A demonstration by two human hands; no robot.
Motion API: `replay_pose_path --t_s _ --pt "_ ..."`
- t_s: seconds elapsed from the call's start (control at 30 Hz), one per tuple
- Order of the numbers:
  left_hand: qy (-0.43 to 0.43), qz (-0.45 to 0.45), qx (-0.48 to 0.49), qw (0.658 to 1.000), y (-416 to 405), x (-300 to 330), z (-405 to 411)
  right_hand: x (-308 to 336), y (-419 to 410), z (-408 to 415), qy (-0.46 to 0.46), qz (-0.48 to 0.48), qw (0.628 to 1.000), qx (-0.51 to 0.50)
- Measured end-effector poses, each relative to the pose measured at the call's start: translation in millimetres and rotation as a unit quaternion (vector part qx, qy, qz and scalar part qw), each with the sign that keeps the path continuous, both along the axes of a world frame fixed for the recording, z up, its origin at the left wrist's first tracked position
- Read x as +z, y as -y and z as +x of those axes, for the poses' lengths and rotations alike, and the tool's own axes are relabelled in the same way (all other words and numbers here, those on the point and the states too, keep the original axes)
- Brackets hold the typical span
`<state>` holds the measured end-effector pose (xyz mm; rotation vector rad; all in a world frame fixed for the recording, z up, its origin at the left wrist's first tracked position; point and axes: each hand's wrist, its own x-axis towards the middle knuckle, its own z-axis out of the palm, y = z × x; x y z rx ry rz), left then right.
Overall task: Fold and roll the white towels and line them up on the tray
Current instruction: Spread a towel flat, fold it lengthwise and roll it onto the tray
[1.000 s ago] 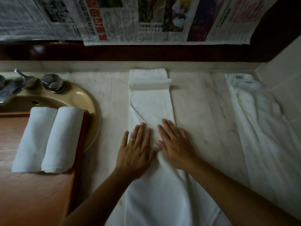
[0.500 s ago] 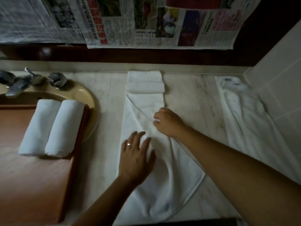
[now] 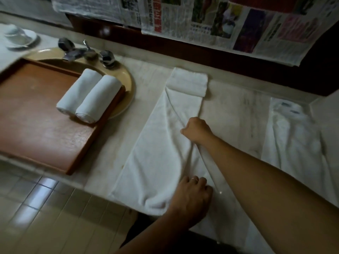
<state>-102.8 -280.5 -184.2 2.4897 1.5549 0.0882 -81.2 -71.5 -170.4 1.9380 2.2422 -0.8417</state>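
A long white towel [image 3: 161, 153] lies lengthwise on the marble counter, with its sides folded in. My right hand [image 3: 197, 130] is curled into a fist at mid-length and pinches the folded right edge. My left hand [image 3: 192, 195] grips the towel's near end at the counter's front edge, fingers curled. A small folded white towel [image 3: 189, 83] lies across the far end. Two rolled white towels [image 3: 78, 94] [image 3: 99, 101] lie side by side at the right end of the brown wooden tray [image 3: 36, 116].
The tray sits over a yellow sink [image 3: 128, 92] with a chrome faucet [image 3: 77, 52]. A loose white towel [image 3: 293, 140] lies spread on the counter's right side. A dish [image 3: 20, 37] stands far left. Newspaper [image 3: 220, 21] hangs on the back wall. Tiled floor [image 3: 45, 217] lies below the counter edge.
My left hand has left its flat spot on the towel's middle, drawn back to the near end and curled round it. My right hand keeps pinching the fold. The view has swung sideways.
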Motion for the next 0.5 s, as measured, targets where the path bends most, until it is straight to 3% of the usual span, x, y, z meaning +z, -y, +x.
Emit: replay_pose_path --t_s 0.13,0.2,0.27,0.33,0.4,0.43,0.5 --pt "0.010 0.002 0.039 0.999 0.1 0.6 2.3 3.7 0.5 -6.5 0.028 -0.001 1.000 0.012" --pt "0.092 -0.007 0.116 0.989 1.0 5.7 -2.3 8.6 0.4 -7.2 0.016 0.003 1.000 0.003" --pt "0.225 -0.053 0.223 0.947 2.8 16.1 -10.6 14.5 -0.3 -7.5 -0.024 -0.001 0.999 -0.027" --pt "0.406 -0.097 0.313 0.853 7.8 32.8 -22.1 21.7 -0.3 -10.3 -0.102 -0.016 0.993 -0.050" --pt "0.566 -0.090 0.386 0.723 15.2 47.5 -39.0 30.6 1.5 -16.9 -0.194 -0.040 0.978 -0.062" --pt "0.620 -0.084 0.415 0.660 20.8 50.2 -49.6 35.3 2.8 -21.6 -0.233 -0.054 0.969 -0.067" --pt "0.681 -0.067 0.457 0.569 35.0 47.3 -72.7 41.6 5.4 -35.6 -0.276 -0.080 0.956 -0.058"
